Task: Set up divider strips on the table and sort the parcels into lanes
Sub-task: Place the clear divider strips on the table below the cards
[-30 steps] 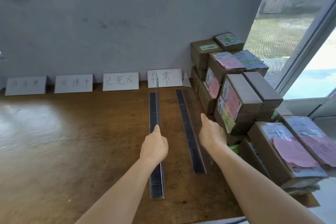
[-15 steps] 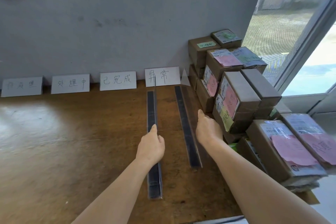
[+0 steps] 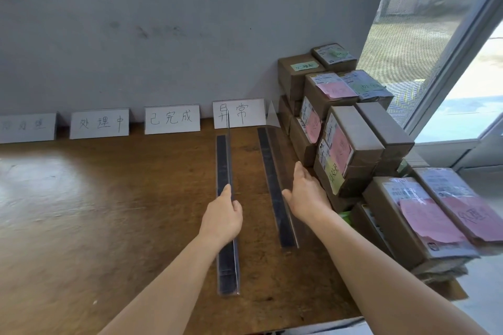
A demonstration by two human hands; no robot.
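1. Clear-plastic left strip [image 3: 228, 226] lies toward the tabletop's [image 3: 109, 212] right edge, pinched upright by left hand [image 3: 223, 219].
2. Right hand [image 3: 306, 197], fingers straight, touches right strip [image 3: 275, 187] beside parcels [image 3: 348, 149].
3. Risk: uneven push skews lanes.

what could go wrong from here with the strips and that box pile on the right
1. The left hand pinches only the thin upright edge of the left clear plastic divider strip with a dark base; it may tip or skew away from the white handwritten label cards.
2. The open right hand sits between the right clear divider strip and the stacked brown cardboard parcels; a nudge could topple boxes or shift that strip.
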